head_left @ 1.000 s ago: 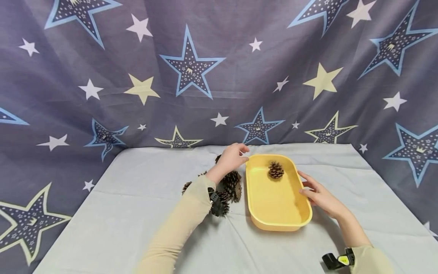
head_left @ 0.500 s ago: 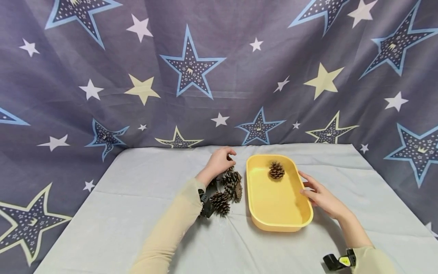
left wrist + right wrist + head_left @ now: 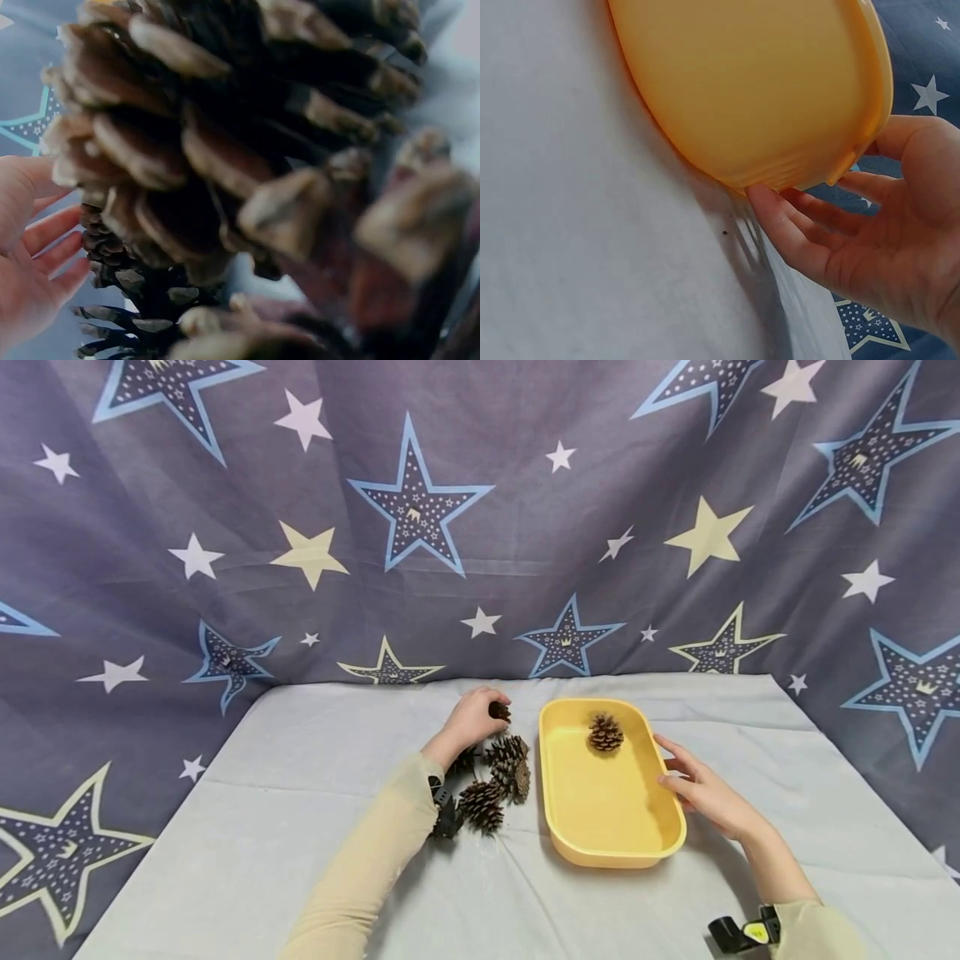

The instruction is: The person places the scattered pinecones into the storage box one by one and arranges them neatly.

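In the head view my left hand (image 3: 471, 718) holds a small dark pine cone (image 3: 499, 712) between thumb and fingers, at the far end of a loose pile. Nearest me in the pile lies a larger brown pine cone (image 3: 482, 806); another pine cone (image 3: 507, 752) sits behind it. In the left wrist view a blurred near pine cone (image 3: 225, 150) hides much of the scene, with fingers (image 3: 56, 255) showing at the left. A yellow tub (image 3: 600, 810) stands right of the pile, one pine cone (image 3: 605, 732) inside it. My right hand (image 3: 701, 789) rests with extended fingers against the tub's right side.
A pale grey cloth (image 3: 300, 860) covers the table, with small creases. Behind it hangs a purple-grey curtain (image 3: 525, 543) patterned with stars. The tub's near wall stands a little in from the table's front part.
My left hand has moved from beside the tub's far left corner leftward to the pile, where it has closed around a small pine cone. The right hand and tub stay nearly still.
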The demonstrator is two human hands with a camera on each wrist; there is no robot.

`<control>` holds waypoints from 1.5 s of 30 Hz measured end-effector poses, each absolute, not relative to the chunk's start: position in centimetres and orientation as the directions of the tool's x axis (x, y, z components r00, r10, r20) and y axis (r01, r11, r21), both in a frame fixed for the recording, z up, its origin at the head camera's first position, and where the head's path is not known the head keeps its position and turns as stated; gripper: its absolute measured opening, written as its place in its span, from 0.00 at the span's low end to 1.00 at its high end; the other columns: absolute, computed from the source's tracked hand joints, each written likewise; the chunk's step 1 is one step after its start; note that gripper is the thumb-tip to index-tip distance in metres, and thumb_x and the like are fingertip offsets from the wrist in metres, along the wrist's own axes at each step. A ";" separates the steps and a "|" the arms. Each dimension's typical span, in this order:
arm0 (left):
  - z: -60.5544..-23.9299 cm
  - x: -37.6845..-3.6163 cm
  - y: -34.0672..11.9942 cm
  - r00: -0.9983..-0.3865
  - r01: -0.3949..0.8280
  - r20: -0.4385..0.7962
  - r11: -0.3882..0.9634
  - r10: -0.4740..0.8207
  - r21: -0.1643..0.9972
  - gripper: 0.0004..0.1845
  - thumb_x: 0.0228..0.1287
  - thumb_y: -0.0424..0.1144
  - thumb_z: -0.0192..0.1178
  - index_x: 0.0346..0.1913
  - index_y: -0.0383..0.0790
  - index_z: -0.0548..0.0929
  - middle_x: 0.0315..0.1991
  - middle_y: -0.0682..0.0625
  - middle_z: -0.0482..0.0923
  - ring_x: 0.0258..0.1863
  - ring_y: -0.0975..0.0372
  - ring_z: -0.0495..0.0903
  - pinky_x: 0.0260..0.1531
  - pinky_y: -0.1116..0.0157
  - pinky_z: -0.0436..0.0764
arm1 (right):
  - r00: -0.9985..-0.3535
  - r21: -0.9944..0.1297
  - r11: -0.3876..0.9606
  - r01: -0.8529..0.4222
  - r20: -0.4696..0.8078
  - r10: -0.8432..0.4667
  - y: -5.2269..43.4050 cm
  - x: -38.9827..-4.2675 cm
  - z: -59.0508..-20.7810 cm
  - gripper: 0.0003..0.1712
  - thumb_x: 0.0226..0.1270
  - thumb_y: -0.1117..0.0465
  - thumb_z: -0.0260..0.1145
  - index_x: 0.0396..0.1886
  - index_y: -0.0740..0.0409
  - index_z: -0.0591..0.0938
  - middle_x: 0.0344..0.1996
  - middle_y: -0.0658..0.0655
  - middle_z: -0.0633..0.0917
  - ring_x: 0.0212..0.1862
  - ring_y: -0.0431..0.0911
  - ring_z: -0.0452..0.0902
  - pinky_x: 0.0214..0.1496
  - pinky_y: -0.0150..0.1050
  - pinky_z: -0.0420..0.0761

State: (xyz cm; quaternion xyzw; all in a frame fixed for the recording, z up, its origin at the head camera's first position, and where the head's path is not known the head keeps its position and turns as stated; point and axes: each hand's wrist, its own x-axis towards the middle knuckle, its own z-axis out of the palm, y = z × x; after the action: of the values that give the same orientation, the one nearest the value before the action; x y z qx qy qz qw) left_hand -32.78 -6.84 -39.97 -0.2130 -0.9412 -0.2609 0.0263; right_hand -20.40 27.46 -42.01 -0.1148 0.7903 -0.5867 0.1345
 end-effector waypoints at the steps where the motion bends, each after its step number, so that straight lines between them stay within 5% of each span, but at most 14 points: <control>1: -40.0 -32.8 -6.9 -0.910 0.410 0.155 0.775 0.384 0.481 0.19 0.53 0.37 0.65 0.50 0.40 0.80 0.51 0.46 0.76 0.55 0.54 0.71 0.58 0.58 0.68 | -0.937 -0.958 0.285 -0.025 -0.077 -0.341 27.4 -20.4 -42.0 0.40 0.68 0.62 0.52 0.72 0.57 0.42 0.57 0.77 0.60 0.43 0.46 0.76 0.36 0.39 0.81; 24: -40.6 -33.0 -7.4 -0.940 0.341 0.139 0.824 0.312 0.452 0.30 0.50 0.37 0.67 0.58 0.42 0.73 0.57 0.45 0.66 0.58 0.51 0.64 0.57 0.55 0.68 | -0.938 -0.957 0.289 -0.025 -0.078 -0.337 27.5 -20.4 -41.9 0.40 0.68 0.61 0.52 0.72 0.57 0.42 0.57 0.77 0.60 0.42 0.45 0.76 0.36 0.39 0.81; 45: -41.1 -33.2 -7.4 -0.943 0.328 0.179 0.868 0.279 0.374 0.27 0.49 0.38 0.68 0.55 0.46 0.75 0.54 0.44 0.65 0.53 0.52 0.63 0.55 0.54 0.66 | -0.941 -0.962 0.274 -0.018 -0.076 -0.330 27.4 -20.3 -42.0 0.39 0.68 0.62 0.52 0.72 0.57 0.43 0.57 0.77 0.60 0.43 0.46 0.76 0.36 0.40 0.81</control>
State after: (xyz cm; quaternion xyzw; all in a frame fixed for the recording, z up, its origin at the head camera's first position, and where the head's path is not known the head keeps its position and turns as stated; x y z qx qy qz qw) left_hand -33.17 -7.38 -41.09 -0.1574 -0.9645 -0.2034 0.0595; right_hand -20.29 27.41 -41.99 -0.1107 0.7870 -0.5924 0.1318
